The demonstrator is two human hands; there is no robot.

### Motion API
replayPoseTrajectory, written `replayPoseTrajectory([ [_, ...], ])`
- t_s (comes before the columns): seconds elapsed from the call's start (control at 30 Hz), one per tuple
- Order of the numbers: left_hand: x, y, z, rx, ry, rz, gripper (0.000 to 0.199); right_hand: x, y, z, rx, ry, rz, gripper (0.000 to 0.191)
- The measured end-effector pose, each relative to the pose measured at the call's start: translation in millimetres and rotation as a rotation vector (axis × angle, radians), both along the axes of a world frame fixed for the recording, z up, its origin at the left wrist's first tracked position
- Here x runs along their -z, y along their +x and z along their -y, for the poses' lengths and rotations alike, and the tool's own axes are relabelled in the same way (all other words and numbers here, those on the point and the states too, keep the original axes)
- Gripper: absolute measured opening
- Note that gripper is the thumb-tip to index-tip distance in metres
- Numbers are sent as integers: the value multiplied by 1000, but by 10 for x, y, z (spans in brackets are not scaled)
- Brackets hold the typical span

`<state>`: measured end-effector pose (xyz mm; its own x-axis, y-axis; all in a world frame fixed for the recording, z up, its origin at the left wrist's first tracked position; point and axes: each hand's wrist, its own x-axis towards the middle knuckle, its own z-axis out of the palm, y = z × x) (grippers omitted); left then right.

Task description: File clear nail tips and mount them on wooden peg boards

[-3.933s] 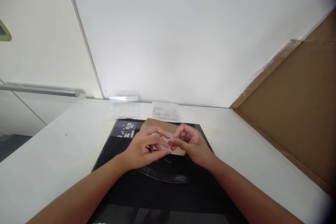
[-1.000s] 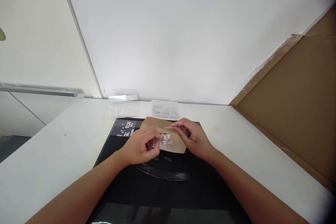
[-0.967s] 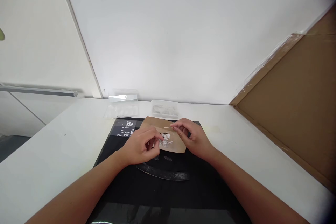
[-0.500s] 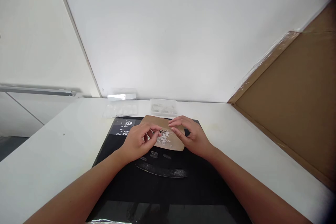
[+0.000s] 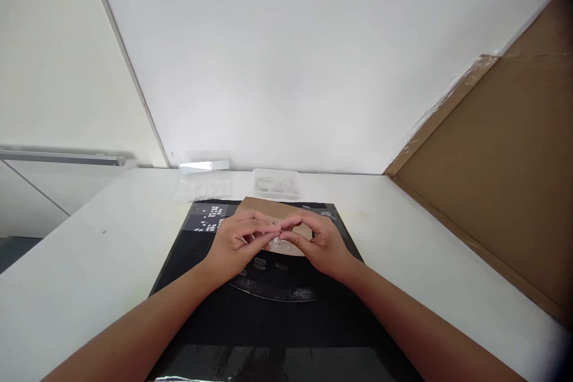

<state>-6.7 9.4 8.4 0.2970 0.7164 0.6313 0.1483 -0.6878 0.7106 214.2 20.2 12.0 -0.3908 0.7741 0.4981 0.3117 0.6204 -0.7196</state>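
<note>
My left hand (image 5: 236,243) is pinched, thumb against fingers, above a sheet of brown paper (image 5: 262,205). My right hand (image 5: 326,245) meets it fingertip to fingertip, its thumb and index finger also closed together. Whatever is between the fingertips is too small to make out. Beneath them small white scraps (image 5: 280,245) lie on the paper, partly hidden by the hands. Nearer to me, several clear nail-shaped pieces (image 5: 259,264) rest on the black mat (image 5: 268,325). A dark curved strip, like a nail file (image 5: 273,292), lies just below these pieces.
A dark sheet with small white squares (image 5: 209,218) lies at the mat's far left corner. Behind are an opened clear plastic case (image 5: 203,185) and a shallow translucent box (image 5: 276,184). More clear pieces (image 5: 329,214) sit at the far right corner. A cardboard panel (image 5: 487,173) stands at right.
My right hand has moved left and its fingers have closed, so its fingertips now meet those of my left hand. The view has shifted slightly.
</note>
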Motion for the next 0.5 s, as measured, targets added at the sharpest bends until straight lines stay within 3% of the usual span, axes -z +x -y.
replayPoseTrajectory([
  [0.2, 13, -19, -41, -103, 65, -63, 10, -18, 2, -5, 0, 23, 9, 17],
  [0.33, 12, -38, -24, -132, 140, -271, 15, -29, -3, -19, 79, 68, 5, 20],
  [0.43, -46, -47, 43, -75, 279, -506, 21, -3, 34, -72, 157, 51, -52, 20],
  [0.5, -97, -46, 102, 32, 294, -654, 24, 25, 74, -122, 207, 23, -102, 20],
])
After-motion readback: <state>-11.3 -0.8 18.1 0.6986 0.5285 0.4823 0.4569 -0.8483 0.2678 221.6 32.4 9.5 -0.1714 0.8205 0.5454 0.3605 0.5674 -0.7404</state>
